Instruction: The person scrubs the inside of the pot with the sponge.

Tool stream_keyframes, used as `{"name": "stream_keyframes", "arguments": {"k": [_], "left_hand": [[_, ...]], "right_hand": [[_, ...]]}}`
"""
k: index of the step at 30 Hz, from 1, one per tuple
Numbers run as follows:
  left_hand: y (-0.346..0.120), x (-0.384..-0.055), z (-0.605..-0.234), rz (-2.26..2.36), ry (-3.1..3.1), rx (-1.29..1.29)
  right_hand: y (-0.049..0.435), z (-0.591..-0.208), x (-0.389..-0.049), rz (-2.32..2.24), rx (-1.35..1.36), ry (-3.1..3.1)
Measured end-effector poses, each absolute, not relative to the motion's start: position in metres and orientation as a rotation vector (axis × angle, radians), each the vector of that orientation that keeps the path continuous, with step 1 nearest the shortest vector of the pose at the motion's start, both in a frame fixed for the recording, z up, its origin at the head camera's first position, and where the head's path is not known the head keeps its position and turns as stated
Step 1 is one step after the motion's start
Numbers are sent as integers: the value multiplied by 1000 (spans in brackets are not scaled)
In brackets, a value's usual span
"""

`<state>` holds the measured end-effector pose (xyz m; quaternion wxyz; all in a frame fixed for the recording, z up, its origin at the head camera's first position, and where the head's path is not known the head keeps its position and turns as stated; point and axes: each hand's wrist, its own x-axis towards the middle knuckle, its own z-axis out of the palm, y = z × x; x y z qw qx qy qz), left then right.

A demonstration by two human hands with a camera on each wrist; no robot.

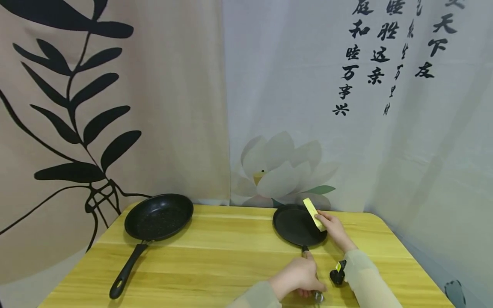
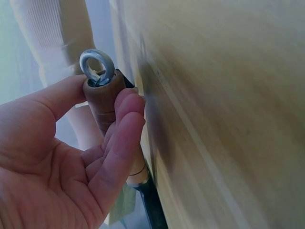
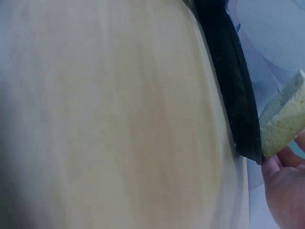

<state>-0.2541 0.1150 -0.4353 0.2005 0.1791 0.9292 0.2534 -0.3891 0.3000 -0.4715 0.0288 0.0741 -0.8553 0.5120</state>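
Observation:
My left hand grips the wooden handle of a small flat black frying pan, which sits toward the back right of the table. A metal ring sticks out from the handle's end, between thumb and fingers in the left wrist view. At the pan's right rim my right hand pinches a yellow sponge held tilted on its long edge. In the right wrist view the sponge meets the top of the pan's dark side wall.
A larger, deeper black frying pan rests at the table's left, its handle pointing toward the near edge. Close to my right forearm lies a small black object with a yellow label. A printed curtain hangs behind the wooden table.

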Motion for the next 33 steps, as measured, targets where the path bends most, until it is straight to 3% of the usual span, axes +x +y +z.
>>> {"name": "stream_keyframes", "arguments": {"k": [24, 33], "left_hand": [[130, -253, -434, 711, 2583, 504], [89, -263, -425, 1079, 2379, 605]], "right_hand": [[309, -468, -389, 1544, 220, -2647], [298, -461, -396, 1521, 220, -2679]]}}
